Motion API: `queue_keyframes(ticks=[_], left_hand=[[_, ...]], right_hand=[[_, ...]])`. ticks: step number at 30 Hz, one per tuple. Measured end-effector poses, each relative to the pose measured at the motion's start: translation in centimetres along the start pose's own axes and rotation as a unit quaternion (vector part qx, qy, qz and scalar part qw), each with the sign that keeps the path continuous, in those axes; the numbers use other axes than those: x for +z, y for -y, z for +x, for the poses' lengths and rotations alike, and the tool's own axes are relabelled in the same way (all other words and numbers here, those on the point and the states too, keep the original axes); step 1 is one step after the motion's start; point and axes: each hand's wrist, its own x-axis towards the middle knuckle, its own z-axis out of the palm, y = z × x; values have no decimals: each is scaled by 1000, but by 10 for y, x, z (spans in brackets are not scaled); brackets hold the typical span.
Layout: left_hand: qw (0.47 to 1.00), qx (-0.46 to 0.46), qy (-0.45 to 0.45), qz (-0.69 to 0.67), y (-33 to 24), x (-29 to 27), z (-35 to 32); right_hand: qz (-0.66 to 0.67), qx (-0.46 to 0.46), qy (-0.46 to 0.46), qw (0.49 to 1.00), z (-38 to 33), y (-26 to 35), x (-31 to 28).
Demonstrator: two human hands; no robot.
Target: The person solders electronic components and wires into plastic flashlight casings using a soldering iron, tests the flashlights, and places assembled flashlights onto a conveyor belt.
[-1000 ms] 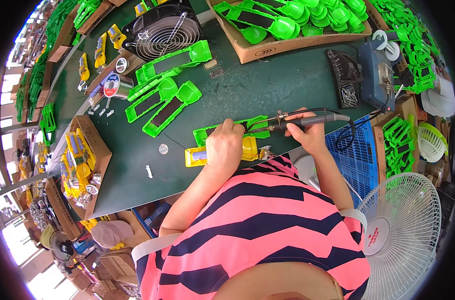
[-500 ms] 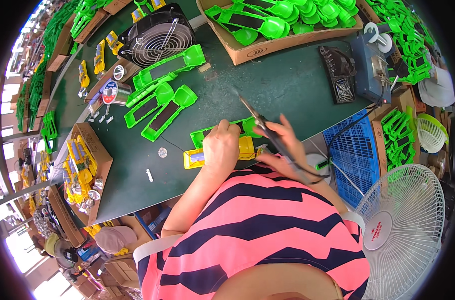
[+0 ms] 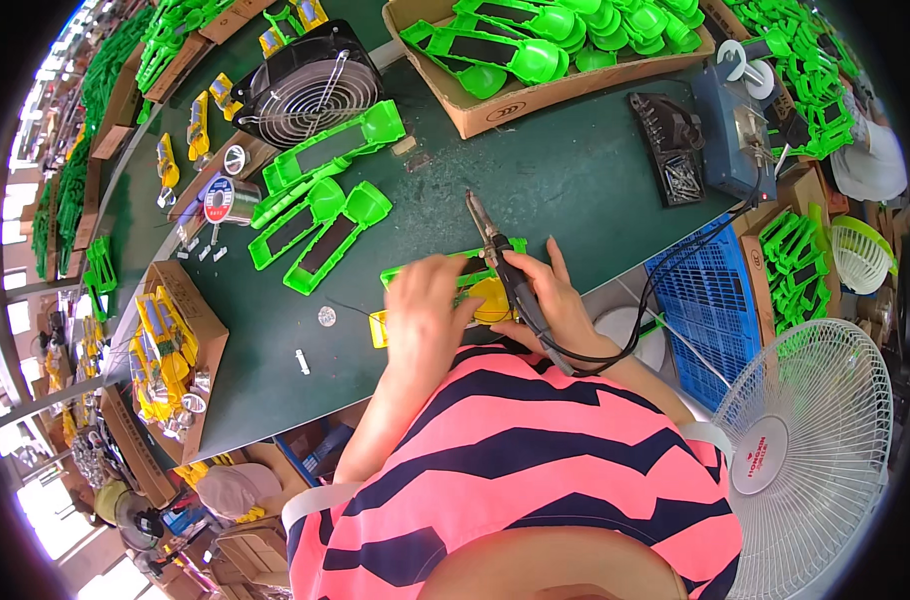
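Hands (image 3: 425, 310) on soldering iron (image 3: 503, 262), green part (image 3: 445, 272)

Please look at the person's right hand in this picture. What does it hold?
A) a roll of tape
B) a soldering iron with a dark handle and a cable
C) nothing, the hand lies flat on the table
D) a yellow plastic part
B: the right hand grips the dark handle of a soldering iron, its metal tip pointing away over the green table, and a black cable runs from the handle.
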Motion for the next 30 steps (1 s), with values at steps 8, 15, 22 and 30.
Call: queue_keyframes(ticks=[8, 15, 22, 30], left_hand=[[980, -81, -100, -153, 11, 20, -30], [978, -118, -51, -165, 12, 14, -29], [976, -160, -35, -144, 14, 16, -25], [981, -156, -19, -118, 11, 18, -22]], right_hand=[[-9, 4, 23, 1000, 20, -1, -12], [28, -17, -76, 997, 12, -5, -17], [-36, -76, -108, 991, -21, -3, -30], [354, 201, -254, 877, -32, 1, 0]])
